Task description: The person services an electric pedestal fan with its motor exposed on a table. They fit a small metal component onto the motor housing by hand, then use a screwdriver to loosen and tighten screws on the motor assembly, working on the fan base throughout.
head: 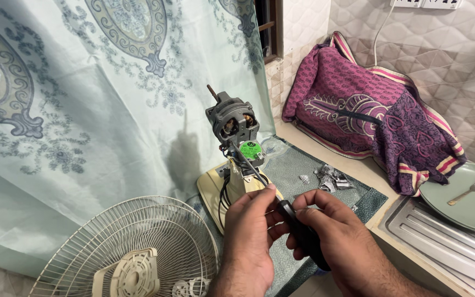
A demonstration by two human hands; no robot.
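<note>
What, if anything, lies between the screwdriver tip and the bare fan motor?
Nothing visible does. Both hands, left and right, grip the screwdriver; its shaft runs straight up to the fan motor, passing beside the black wires.

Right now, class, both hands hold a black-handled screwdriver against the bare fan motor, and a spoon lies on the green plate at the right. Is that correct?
Not quite. In the head view the green plate carries a fork, not a spoon. The rest stands: the left hand and right hand hold the black-handled screwdriver against the bare fan motor.
</note>
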